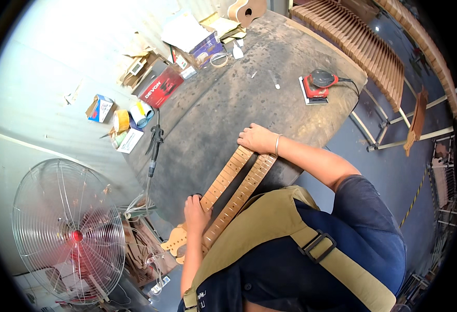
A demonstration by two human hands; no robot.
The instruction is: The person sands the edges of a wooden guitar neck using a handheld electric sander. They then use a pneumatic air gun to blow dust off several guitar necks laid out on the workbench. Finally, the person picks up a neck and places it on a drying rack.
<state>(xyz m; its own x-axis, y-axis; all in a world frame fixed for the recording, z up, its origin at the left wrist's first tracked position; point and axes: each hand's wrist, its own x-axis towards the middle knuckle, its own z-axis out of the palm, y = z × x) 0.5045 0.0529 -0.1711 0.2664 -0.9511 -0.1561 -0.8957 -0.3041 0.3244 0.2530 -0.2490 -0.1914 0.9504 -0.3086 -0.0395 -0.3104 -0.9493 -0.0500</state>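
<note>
Nearest is the person's own body, in a dark blue shirt [363, 234] and a tan apron [249, 221] with a black buckle [318, 247] on its strap. Just past it, two long wooden guitar necks lie side by side, slanting, with a thin dark gap between them. The far neck [223, 180] ends in a pale headstock at the low left, and the near neck [241, 199] is right by the apron. The left hand [196, 214] curls around the low part of the far neck, but its fingers underneath are hidden. The right hand [258, 139] closes over the top end of the far neck, with its fingers bent and close together; I cannot tell how hard it squeezes. Its wrist is above the top of the near neck. The big dusty table [285, 47] has a red and black sander [316, 87] on its right side. On its left are a black air gun [156, 138] and a red box [161, 89]. A round wire fan [70, 231] stands at the lower left.
</note>
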